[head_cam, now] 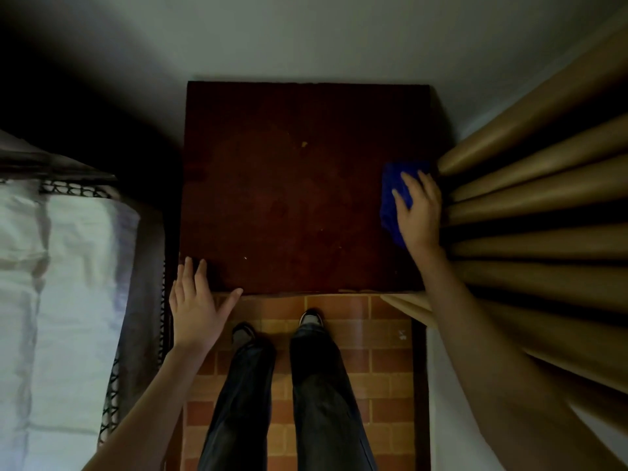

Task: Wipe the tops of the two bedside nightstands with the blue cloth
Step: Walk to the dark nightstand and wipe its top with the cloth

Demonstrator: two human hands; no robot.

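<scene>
While pressed flat under the right hand, blue cloth: bunched, sticking out past the fingertips and on the thumb side, at the nightstand edge nearest the curtain.
Cloth handling: likely soft, light and limp; probably bunches and drags with little pressure; nothing to break; best held from above with palm and spread fingers, not pinched at a corner.
Right fingers: straight, spread, pushing down on the cloth, not curled round it.
Left hand: fingers straight and relaxed, tips on the near corner of the top, thumb at the front edge, holding nothing.
Nightstand top: dark red-brown, flat, dull; faint smears between the two hands; yellowish speck well beyond the fingertips.
Curtain: tan folds just beside the right knuckles; contact cannot be told; could snag during a wipe.
Bed: pale bedding, outside the left little finger.
Floor: orange brick-pattern tiles behind the wrists.
Wall: plain, pale, past the far edge.
Light: dim.
Second nightstand: not in view.
</scene>
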